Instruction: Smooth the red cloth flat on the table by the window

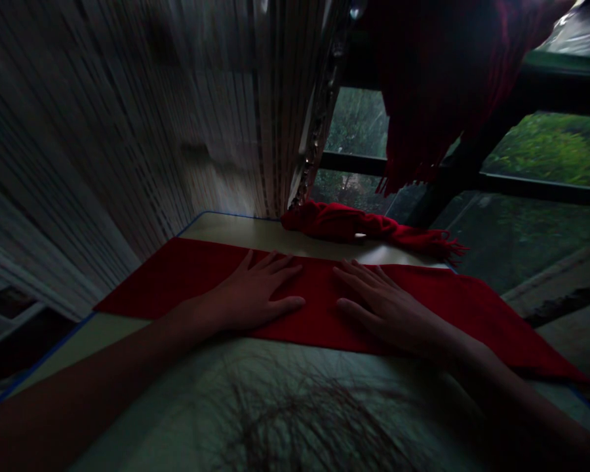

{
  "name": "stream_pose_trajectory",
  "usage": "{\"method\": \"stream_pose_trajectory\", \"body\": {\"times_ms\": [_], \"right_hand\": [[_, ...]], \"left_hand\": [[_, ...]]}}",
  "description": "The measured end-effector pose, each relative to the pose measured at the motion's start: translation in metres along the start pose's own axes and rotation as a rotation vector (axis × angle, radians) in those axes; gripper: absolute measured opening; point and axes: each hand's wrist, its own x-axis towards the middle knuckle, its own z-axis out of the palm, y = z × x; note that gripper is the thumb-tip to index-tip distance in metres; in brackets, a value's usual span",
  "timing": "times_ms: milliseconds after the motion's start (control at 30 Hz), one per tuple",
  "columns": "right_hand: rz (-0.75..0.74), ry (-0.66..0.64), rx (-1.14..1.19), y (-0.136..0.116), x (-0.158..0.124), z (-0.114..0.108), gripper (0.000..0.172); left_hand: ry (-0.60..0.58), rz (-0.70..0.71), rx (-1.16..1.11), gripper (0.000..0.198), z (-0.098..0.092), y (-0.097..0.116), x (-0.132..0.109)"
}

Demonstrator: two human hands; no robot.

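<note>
A long red cloth lies flat across the pale table, its right end reaching the table's edge. My left hand rests on the cloth left of the middle, fingers spread and palm down. On the right part of the cloth, my right hand lies palm down with its fingers stretched out. A gap of bare red cloth separates the two hands. Behind the cloth, a bunched red scarf with fringed ends lies along the table's far edge.
A striped curtain hangs at the left and back. Another fringed red cloth hangs at the upper right before a dark-framed window. Dark hair covers part of the near table.
</note>
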Motion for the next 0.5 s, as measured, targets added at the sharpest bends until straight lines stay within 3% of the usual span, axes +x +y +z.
{"method": "stream_pose_trajectory", "body": {"times_ms": [100, 500], "right_hand": [[-0.005, 0.043, -0.011, 0.0011, -0.0001, 0.0004, 0.078], [0.013, 0.012, -0.016, 0.0061, -0.0008, -0.001, 0.079]], "left_hand": [[0.008, 0.013, -0.005, 0.079, 0.0018, -0.0017, 0.0001], [-0.007, -0.001, -0.004, 0.079, 0.0015, 0.0004, 0.0004]]}}
